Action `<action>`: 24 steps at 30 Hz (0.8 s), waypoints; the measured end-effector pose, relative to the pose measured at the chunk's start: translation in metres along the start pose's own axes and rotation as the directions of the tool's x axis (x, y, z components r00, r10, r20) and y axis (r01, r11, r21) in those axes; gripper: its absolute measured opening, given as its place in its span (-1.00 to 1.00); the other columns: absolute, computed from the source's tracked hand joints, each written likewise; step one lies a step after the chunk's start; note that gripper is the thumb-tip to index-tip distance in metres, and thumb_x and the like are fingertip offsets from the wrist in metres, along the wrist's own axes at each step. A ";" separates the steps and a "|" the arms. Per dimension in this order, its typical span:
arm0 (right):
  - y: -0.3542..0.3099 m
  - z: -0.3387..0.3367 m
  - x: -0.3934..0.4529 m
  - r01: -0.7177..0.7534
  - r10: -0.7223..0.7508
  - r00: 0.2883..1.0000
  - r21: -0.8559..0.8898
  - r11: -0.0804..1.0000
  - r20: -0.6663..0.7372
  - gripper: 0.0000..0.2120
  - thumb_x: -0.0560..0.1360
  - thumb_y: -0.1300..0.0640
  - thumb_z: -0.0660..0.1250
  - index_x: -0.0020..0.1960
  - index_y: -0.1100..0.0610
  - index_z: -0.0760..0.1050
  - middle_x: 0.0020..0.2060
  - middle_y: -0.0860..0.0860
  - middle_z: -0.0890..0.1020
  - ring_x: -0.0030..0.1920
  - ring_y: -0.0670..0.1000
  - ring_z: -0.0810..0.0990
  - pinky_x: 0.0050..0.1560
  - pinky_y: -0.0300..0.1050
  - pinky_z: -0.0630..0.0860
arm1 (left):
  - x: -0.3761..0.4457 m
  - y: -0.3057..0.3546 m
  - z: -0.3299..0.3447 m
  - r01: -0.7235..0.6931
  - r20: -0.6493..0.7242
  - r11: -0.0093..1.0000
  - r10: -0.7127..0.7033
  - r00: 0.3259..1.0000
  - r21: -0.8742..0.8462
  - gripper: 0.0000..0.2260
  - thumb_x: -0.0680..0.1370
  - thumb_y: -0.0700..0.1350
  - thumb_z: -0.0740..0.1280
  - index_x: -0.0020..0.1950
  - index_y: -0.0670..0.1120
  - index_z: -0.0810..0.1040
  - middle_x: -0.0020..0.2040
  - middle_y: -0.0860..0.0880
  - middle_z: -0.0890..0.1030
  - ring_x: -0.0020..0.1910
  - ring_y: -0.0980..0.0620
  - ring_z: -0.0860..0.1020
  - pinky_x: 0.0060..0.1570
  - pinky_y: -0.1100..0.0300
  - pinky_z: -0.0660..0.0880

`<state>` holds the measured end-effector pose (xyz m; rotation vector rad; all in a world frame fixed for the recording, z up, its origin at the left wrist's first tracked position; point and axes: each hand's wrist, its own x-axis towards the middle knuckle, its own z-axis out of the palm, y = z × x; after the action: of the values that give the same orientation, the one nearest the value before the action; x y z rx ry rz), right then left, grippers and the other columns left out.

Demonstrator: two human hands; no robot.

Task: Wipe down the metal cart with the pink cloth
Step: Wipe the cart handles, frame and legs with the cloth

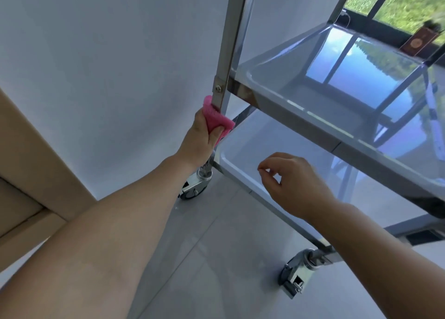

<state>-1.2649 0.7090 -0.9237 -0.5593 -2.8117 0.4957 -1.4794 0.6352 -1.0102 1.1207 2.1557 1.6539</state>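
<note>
So the left hand has the pink cloth wrapped round the cart's corner post, just under the bolt, at about 10 o'clock from the lower shelf. Right hand hovers over that shelf, fingers loosely curled, holding nothing. I'd keep the cloth snug on all 4 faces and slide down toward the caster.

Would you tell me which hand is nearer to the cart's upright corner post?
Left. The left hand grips the pink cloth round the post; the right hand hovers apart, over the lower shelf.
</note>
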 end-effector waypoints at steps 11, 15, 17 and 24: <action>0.039 0.044 -0.004 -0.093 0.093 0.993 -0.013 0.996 0.077 -0.82 0.51 0.16 0.24 -0.13 0.10 0.62 -0.19 -0.05 0.60 -0.23 -0.03 0.57 -0.12 -0.01 0.58 | -0.035 -0.068 0.036 0.155 0.054 0.988 -0.155 0.986 0.000 -0.53 0.56 0.03 0.25 0.38 0.21 0.10 0.07 -0.02 0.51 -0.08 0.09 0.54 -0.08 0.25 0.52; 0.042 0.054 -0.003 -0.116 0.117 0.989 -0.013 0.993 0.094 -0.82 0.51 0.16 0.24 -0.14 0.11 0.62 -0.19 -0.03 0.61 -0.22 -0.01 0.58 -0.13 0.01 0.57 | -0.035 -0.075 0.036 0.210 0.048 0.976 -0.213 0.976 0.056 -0.52 0.54 0.07 0.27 0.38 0.09 0.14 -0.10 0.17 0.47 -0.15 0.20 0.52 -0.22 0.42 0.39; 0.040 0.057 -0.004 -0.117 0.117 0.988 -0.006 0.993 0.103 -0.82 0.51 0.16 0.24 -0.13 0.10 0.62 -0.18 -0.03 0.61 -0.22 -0.01 0.58 -0.13 0.01 0.57 | -0.037 -0.072 0.033 0.215 0.067 0.972 -0.222 0.973 0.092 -0.64 0.53 0.10 0.28 0.25 0.10 0.23 -0.12 0.22 0.46 -0.18 0.23 0.50 -0.17 0.39 0.39; 0.009 0.050 0.004 -0.060 0.059 0.992 0.004 0.998 0.115 -0.81 0.53 0.12 0.21 -0.04 0.06 0.60 -0.16 -0.04 0.61 -0.21 -0.03 0.57 -0.12 -0.02 0.57 | -0.051 -0.035 -0.004 0.200 -0.013 0.978 -0.199 0.980 0.056 -0.87 0.54 0.04 0.27 -0.15 0.23 0.35 -0.15 0.21 0.51 -0.19 0.29 0.50 -0.26 0.42 0.34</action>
<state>-1.2797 0.7039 -0.9721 -0.6346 -2.9074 0.5676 -1.4617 0.5949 -1.0541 0.8794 2.2494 1.5207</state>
